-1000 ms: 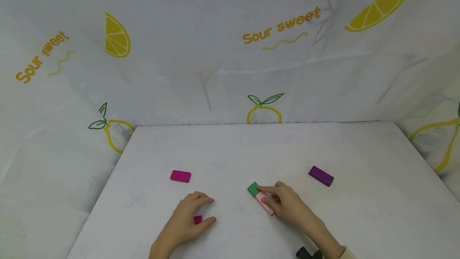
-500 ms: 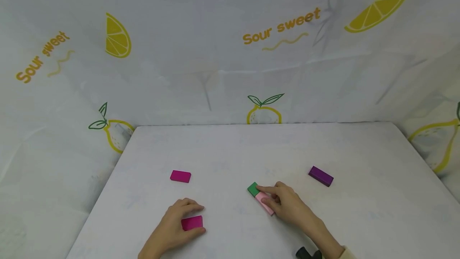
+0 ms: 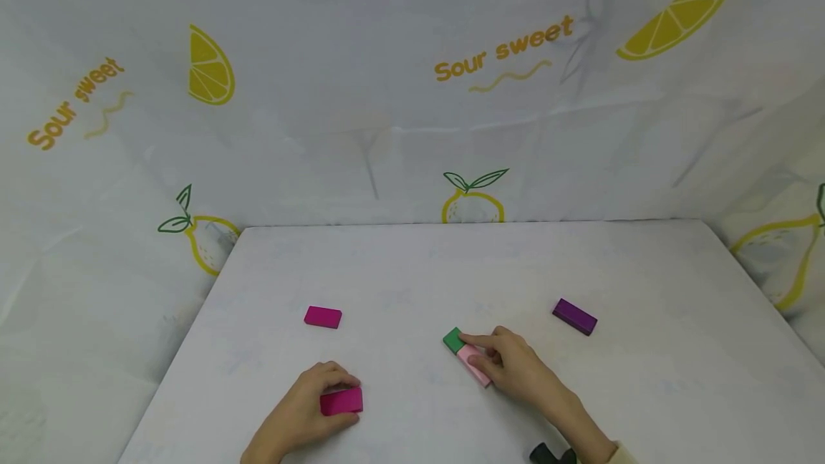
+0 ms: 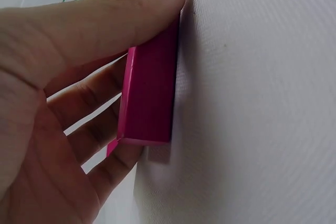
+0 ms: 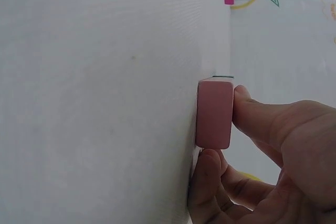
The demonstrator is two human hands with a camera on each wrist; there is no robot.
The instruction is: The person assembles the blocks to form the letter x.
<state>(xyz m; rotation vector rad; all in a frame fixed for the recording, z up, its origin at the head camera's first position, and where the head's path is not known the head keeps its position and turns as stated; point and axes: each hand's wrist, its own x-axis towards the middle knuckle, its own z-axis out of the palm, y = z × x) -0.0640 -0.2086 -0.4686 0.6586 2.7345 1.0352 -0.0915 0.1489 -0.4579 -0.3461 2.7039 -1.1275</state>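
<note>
My left hand (image 3: 303,407) holds a magenta block (image 3: 341,401) between thumb and fingers, low over the white table. In the left wrist view the thumb lies along the upper part of this magenta block (image 4: 149,87), and the other fingers are behind it. My right hand (image 3: 522,367) grips a pink block (image 3: 473,364), its thumb on the top face. The index finger reaches forward onto a green block (image 3: 454,340), which lies end to end with the pink one. From the right wrist, the pink block (image 5: 214,114) shows its end face, fingertips at its side.
A second magenta block (image 3: 323,317) lies farther back on the left. On the right, a dark purple block (image 3: 575,316) sits at an angle. A black object (image 3: 548,453) shows beside the right forearm. Behind the table (image 3: 399,263) hangs a lemon-printed white cloth (image 3: 309,77).
My left hand has drawn back toward the lower left, and its fingers and thumb have closed on the near magenta block, now more exposed. The right hand stays on the pink and green blocks.
</note>
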